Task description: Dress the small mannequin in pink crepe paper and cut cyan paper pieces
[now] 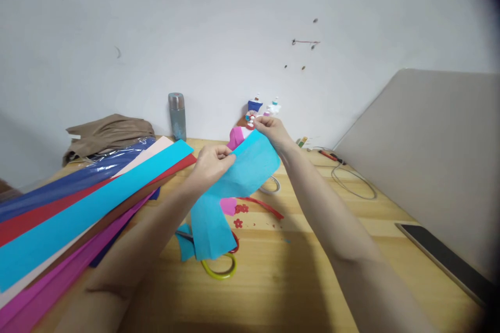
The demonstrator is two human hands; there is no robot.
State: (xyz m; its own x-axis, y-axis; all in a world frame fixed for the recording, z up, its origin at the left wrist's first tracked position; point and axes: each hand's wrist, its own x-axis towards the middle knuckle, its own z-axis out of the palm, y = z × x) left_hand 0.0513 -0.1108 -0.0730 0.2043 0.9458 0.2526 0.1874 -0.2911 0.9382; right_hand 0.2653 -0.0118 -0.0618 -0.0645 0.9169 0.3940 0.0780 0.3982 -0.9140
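Between my two hands hangs a sheet of light blue crepe paper (250, 169), its lower part drooping toward the table. My left hand (213, 164) pinches its upper left edge. At the top corner, my right hand (273, 131) grips the paper between thumb and fingers. Beneath the drooping end lie scissors with a yellow handle loop (221, 273) and a red one; their blades are partly covered. A small blue paper scrap (185, 250) lies by the blades. Red flower cut-outs (238, 223), a pink paper piece (228, 206) and a red strip (269, 208) lie just behind.
Long folded paper strips (97, 192) in several colours fill the left side. Behind them are a brown cloth (111, 138) and a thermos (177, 117). Small figures (255, 106) stand by the wall. At right are a cable (353, 179), a phone (441, 260) and a pale panel (437, 140).
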